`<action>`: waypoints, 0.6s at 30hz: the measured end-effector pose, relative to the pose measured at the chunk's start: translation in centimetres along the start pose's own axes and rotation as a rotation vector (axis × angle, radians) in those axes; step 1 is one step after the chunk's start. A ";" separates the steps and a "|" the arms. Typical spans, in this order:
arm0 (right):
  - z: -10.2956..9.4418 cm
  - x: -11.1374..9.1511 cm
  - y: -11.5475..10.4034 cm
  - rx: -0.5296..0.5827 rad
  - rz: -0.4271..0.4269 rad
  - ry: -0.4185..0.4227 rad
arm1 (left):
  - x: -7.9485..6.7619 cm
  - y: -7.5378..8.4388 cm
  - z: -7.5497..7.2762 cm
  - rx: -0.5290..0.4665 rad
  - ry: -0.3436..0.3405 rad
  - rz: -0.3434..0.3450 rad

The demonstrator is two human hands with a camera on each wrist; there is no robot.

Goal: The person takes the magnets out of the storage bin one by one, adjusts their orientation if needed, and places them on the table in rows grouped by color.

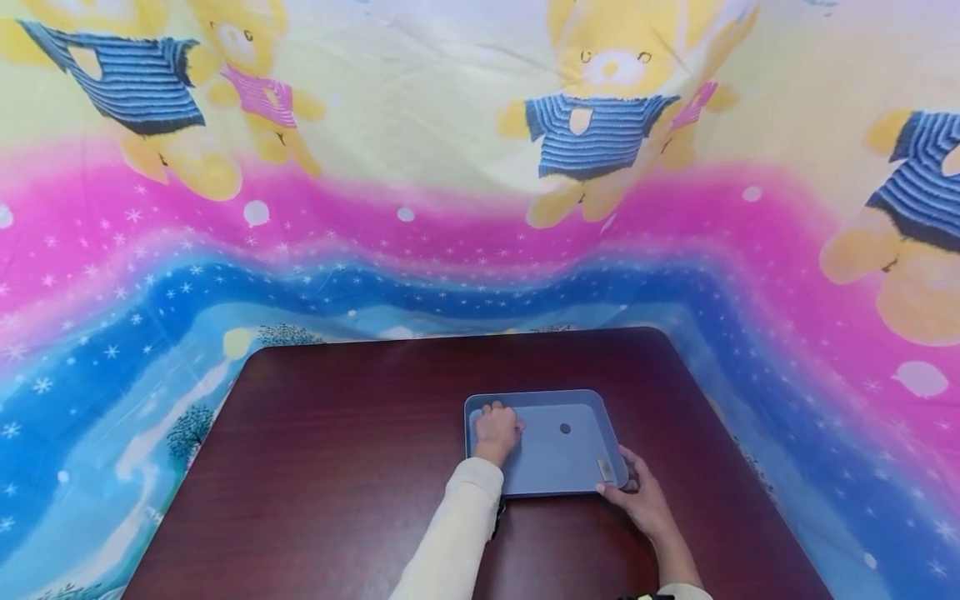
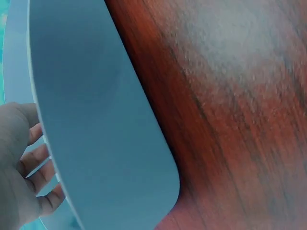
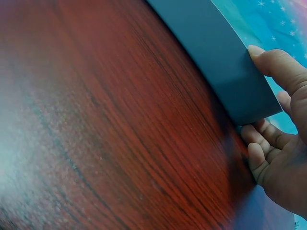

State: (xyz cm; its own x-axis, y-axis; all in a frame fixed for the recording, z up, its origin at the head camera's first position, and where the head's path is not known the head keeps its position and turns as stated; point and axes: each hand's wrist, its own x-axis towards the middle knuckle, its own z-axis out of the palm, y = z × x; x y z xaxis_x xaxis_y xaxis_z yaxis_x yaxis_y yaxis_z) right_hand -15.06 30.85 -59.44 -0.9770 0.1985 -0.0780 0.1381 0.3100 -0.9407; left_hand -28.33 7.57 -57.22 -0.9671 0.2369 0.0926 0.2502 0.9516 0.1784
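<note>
A shallow grey-blue tray point(image 1: 543, 454) with rounded corners stands on the dark red wooden table. My left hand point(image 1: 497, 427) is inside the tray at its left side, fingers bent. In the left wrist view the tray's front wall point(image 2: 100, 110) hides the fingertips of the left hand point(image 2: 21, 167), so whether they pinch anything is unclear. At the front right corner my right hand point(image 1: 641, 496) grips the tray, thumb at the rim and fingers around the corner. A small dark round piece point(image 1: 566, 428) and a tan rectangular piece point(image 1: 604, 471) show in the tray.
The wooden table point(image 1: 337, 450) extends well to the left of the tray, and its right edge slants past the right hand. A printed cloth point(image 1: 420, 208) with bears and snowflakes hangs behind the table and along both sides.
</note>
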 end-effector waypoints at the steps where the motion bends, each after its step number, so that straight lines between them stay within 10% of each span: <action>1: 0.0 0.0 0.0 0.001 -0.001 0.001 | 0.0 -0.1 0.0 -0.010 0.006 -0.003; 18: -0.1 0.0 0.3 0.004 -0.027 0.021 | 0.2 -1.2 -0.3 -0.069 0.024 0.050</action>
State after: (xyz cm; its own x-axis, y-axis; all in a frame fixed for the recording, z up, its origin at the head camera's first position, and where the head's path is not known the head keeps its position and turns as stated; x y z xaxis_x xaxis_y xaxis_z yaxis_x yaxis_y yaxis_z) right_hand -14.99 31.02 -59.67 -0.9766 0.2101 -0.0454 0.1110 0.3120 -0.9436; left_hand -28.78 6.43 -57.16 -0.9520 0.2788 0.1261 0.3020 0.9226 0.2401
